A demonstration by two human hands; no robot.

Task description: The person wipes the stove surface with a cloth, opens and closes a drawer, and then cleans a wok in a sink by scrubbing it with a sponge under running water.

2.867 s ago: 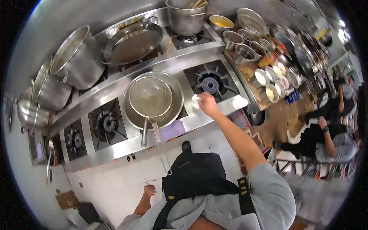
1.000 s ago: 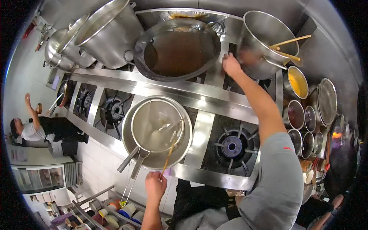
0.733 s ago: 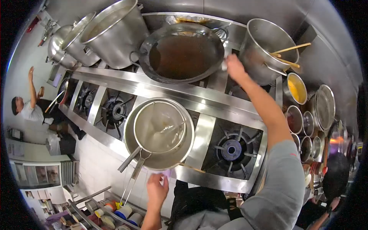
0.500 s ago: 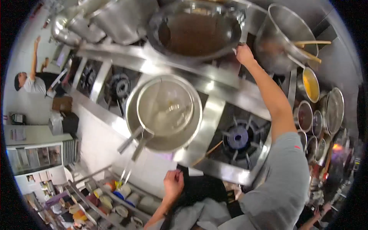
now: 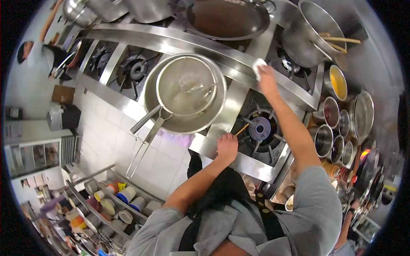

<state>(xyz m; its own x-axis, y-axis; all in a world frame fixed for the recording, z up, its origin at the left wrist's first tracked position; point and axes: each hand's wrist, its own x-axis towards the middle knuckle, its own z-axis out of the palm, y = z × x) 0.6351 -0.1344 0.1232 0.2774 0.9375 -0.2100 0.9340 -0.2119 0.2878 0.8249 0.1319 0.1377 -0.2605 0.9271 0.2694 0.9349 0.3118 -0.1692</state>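
Note:
My left hand [image 5: 227, 148] is closed round a thin wooden stick [image 5: 243, 129] at the stove's front edge. The stick's tip reaches toward a burner [image 5: 259, 129]. My right hand [image 5: 267, 83] grips a folded white cloth [image 5: 258, 68] above the steel ledge behind that burner. To the left stands a wide steel pot [image 5: 220, 104] of cloudy liquid. A round strainer [image 5: 186, 115] sits in it, and its handle sticks out over the front rim. Farther back, a large dark pan [image 5: 228, 19] holds brown liquid.
A tall steel pot [image 5: 299, 42] with wooden handles stands at back right. Beside it are a pan of yellow liquid [image 5: 338, 83] and several steel containers [image 5: 323, 141]. Shelves of tubs [image 5: 126, 194] stand lower left. Another person [image 5: 40, 55] is at far left.
My left hand has moved from near my waist onto the wooden stick. My right hand has come away from the dark pan's rim toward me, holding the cloth. The view has shifted.

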